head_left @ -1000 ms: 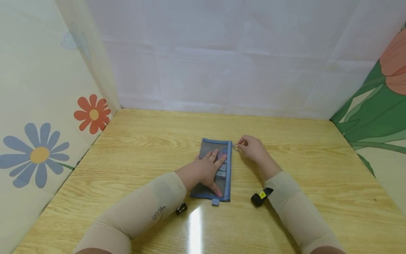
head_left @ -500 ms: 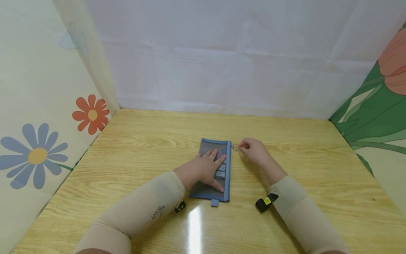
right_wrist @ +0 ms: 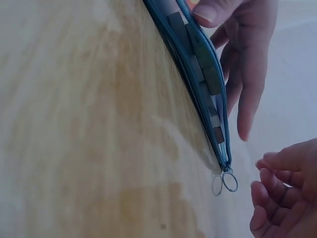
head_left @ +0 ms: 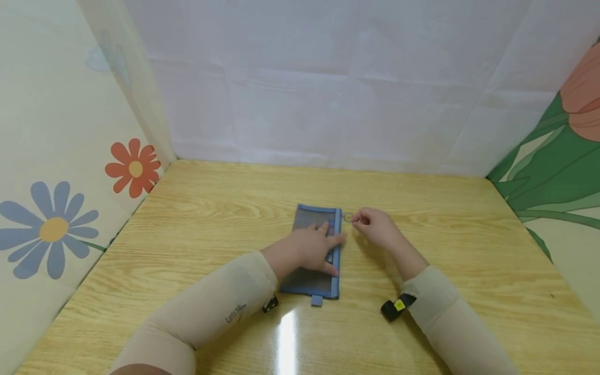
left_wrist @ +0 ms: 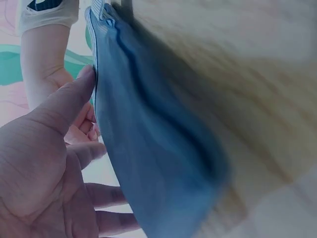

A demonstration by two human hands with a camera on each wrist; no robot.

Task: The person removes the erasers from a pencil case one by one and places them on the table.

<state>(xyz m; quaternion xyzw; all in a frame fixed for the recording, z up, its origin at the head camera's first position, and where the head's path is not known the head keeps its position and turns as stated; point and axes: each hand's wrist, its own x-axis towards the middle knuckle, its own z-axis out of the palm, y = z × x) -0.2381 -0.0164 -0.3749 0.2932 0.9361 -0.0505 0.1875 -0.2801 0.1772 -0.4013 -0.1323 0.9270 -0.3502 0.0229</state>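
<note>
A flat blue mesh pouch (head_left: 313, 281) lies on the wooden table (head_left: 211, 219), its zipper along the right edge. My left hand (head_left: 311, 247) lies flat on the pouch with straight fingers, and the fingertips reach the zipper edge. The left wrist view shows the pouch (left_wrist: 148, 148) beside my palm (left_wrist: 39, 163). A small metal zipper ring (head_left: 348, 217) sits at the pouch's far right corner. My right hand (head_left: 375, 225) rests beside it with its fingers curled. In the right wrist view the ring (right_wrist: 229, 181) lies free, a small gap from the curled right hand (right_wrist: 282, 198).
Flower-printed panels (head_left: 56, 224) wall the table on the left and right (head_left: 558, 172), and a pale sheet (head_left: 328, 94) closes the back. Small flat blocks show through the pouch (right_wrist: 198, 64). A glare spot (head_left: 288, 333) lies near the front edge.
My left hand has slid a little to the right, onto the zipper edge. My right forearm has drawn back slightly, and its fingers have curled in beside the ring.
</note>
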